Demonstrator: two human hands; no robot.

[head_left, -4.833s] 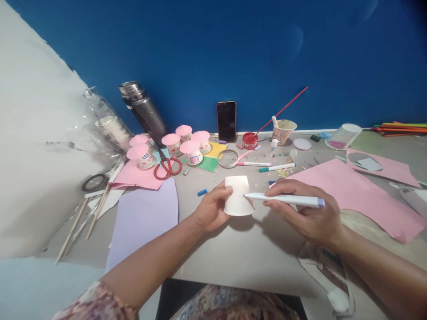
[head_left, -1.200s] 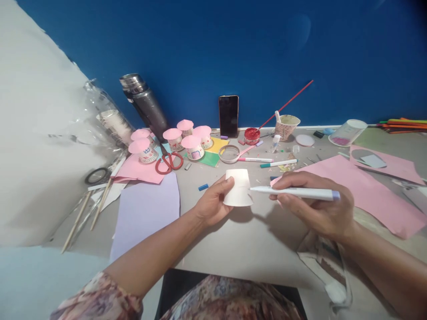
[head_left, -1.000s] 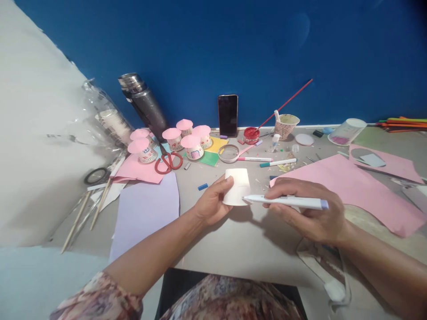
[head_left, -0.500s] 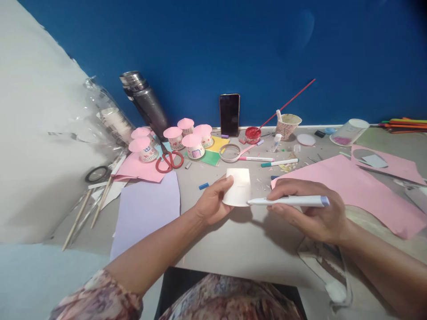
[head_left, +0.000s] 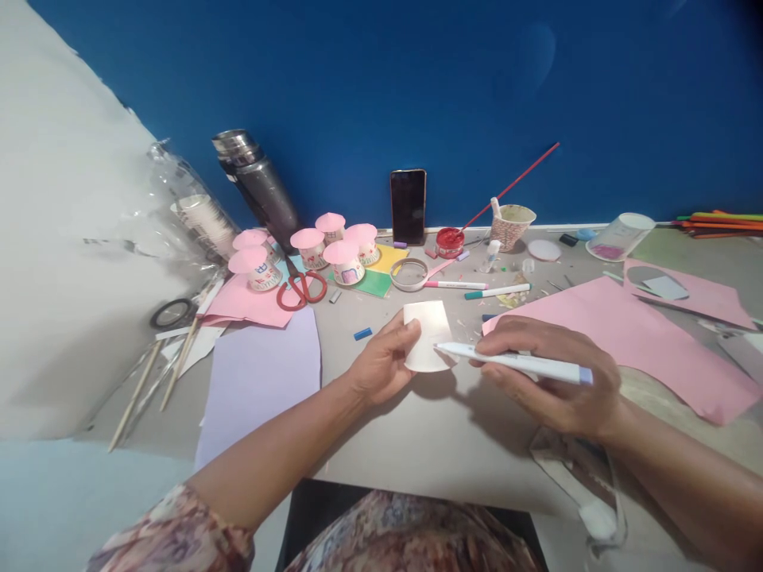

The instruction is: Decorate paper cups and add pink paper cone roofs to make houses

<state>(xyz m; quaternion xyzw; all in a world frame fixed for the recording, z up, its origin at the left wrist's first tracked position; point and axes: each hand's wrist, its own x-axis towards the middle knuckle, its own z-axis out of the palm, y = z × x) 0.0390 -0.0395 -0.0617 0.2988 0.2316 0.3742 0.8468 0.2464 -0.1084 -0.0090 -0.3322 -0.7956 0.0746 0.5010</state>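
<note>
A small white paper cup (head_left: 427, 330) is upside down in my left hand (head_left: 385, 357), its wide rim at the bottom. My thumb presses on its side and the other fingers go behind it. Between the thumb and fingers of my right hand (head_left: 554, 381) is a white felt-tip marker (head_left: 528, 363) with a lavender end. Its tip is at the cup's front side; whether it touches the surface I cannot tell. Further back stand several small decorated cups with pink cone roofs (head_left: 344, 253).
Red-handled scissors (head_left: 302, 290) and a lavender sheet (head_left: 262, 381) lie to the left. Pink paper (head_left: 625, 334) spreads on the right. Behind are a tape roll (head_left: 408, 274), a red paint pot (head_left: 450, 242), markers (head_left: 497, 291), a phone (head_left: 408, 206) and a flask (head_left: 259, 187).
The marker tip has moved from the cup's lower right edge leftward and up onto its front. The cup has turned slightly in my left hand.
</note>
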